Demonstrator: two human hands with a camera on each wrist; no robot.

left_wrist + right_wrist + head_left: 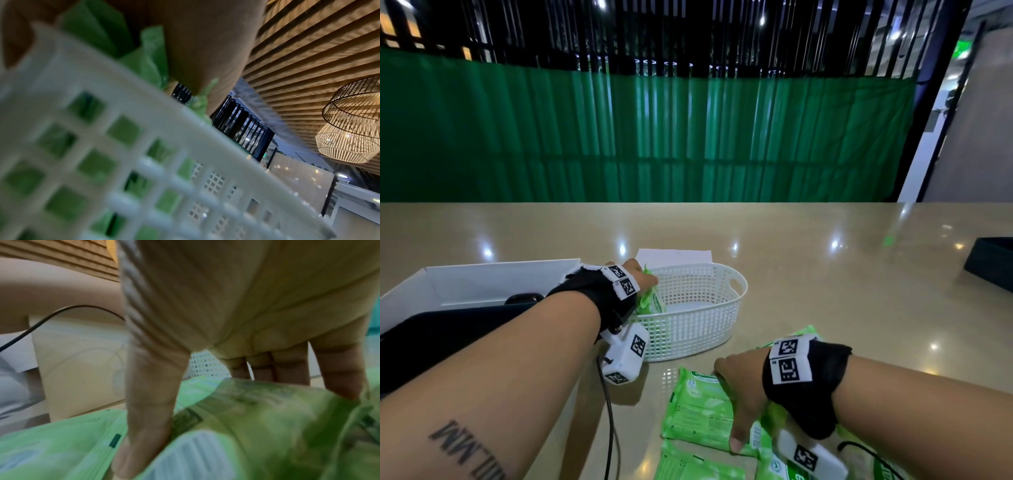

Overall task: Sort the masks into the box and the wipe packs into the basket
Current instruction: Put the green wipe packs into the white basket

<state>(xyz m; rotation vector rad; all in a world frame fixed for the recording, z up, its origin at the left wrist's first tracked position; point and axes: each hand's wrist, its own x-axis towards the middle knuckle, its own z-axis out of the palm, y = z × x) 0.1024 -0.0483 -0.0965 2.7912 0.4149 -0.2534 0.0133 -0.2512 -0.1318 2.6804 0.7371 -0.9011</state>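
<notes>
A green wipe pack stood half inside the white basket at its left end, pinched in the left hand. Nearer, the right hand spread thumb and fingers over another pack among several lying on the table. The white box sat just left of the basket.

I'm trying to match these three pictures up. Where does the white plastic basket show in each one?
Head view: the basket stands mid-table, the left hand lowering a green wipe pack into its left end.
Left wrist view: its lattice wall fills the lower left, very close and blurred.
Right wrist view: a small patch of it shows between thumb and fingers.
Shared landmark: the green wipe packs.
</notes>
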